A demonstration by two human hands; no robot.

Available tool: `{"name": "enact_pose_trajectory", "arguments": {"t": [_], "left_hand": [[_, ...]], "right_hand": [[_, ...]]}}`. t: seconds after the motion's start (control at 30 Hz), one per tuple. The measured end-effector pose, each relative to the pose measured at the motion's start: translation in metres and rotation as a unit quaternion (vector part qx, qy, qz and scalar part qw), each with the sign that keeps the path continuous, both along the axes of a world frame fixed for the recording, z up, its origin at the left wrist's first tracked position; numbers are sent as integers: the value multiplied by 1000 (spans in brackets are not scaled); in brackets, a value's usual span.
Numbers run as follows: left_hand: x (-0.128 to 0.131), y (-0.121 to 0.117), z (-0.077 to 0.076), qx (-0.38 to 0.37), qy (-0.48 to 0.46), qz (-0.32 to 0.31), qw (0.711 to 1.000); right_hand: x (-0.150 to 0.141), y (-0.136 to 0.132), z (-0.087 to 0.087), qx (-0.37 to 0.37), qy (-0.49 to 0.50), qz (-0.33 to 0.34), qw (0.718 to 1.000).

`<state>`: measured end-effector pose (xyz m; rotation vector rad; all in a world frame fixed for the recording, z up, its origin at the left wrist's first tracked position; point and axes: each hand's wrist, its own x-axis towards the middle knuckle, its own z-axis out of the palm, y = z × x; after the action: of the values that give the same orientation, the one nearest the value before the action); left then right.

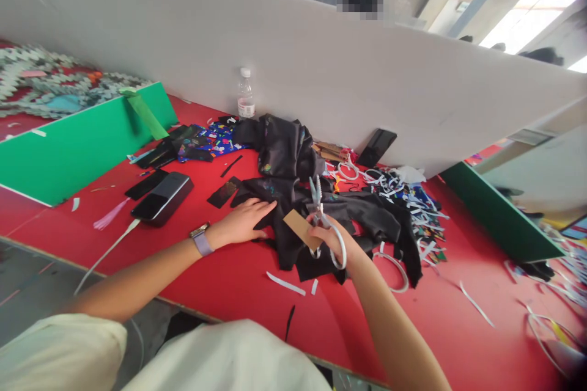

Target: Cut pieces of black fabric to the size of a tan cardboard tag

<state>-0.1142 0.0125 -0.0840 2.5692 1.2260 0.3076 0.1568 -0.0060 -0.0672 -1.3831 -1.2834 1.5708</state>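
Scissors up, black cloth down: looks partway through to me

From the head camera: the black cloth (pixel 371 217) lies rumpled across the middle of the red table (pixel 220 281), right by both hands. My guess is some cutting is done, since a heap of scraps (pixel 424 211) sits over to the right and white strips (pixel 285 283) lie loose nearer the front. What's left? Probably the spread-out cloth, maybe the dark bundle (pixel 284 149) behind it too, but I honestly can't tell how much of either is finished.

Hands: the left hand (pixel 245 220) is palm down, fingers spread onto the cloth's left edge and gripping nothing, forearm slanting in from the lower left. The right hand (pixel 331 236) has its fingers around the handles of the scissors (pixel 318 208), with a brown card (pixel 298 227) tucked in by the thumb. Blades look slightly apart and point away from the body; can't say if they touch the cloth. Right forearm comes up from the bottom right.
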Motion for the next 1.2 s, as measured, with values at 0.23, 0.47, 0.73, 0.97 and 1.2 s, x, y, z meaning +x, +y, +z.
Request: {"name": "enact_pose_trajectory", "arguments": {"t": [0.23, 0.47, 0.73, 0.97, 1.2], "left_hand": [[18, -13, 2, 3, -4, -25, 1000], [54, 18, -8, -75, -203, -9, 976], [86, 38, -7, 5, -166, 18, 986], [75, 34, -4, 47, 8, -87, 995], [62, -7, 6, 156, 39, -75, 984]], "right_hand": [[19, 21, -8, -52, 121, -96, 987], [27, 20, -14, -51, 175, -106, 978], [36, 18, -20, -31, 214, -129, 968], [58, 22, -25, -10, 219, -178, 959], [78, 24, -25, 10, 196, -225, 954]]}}
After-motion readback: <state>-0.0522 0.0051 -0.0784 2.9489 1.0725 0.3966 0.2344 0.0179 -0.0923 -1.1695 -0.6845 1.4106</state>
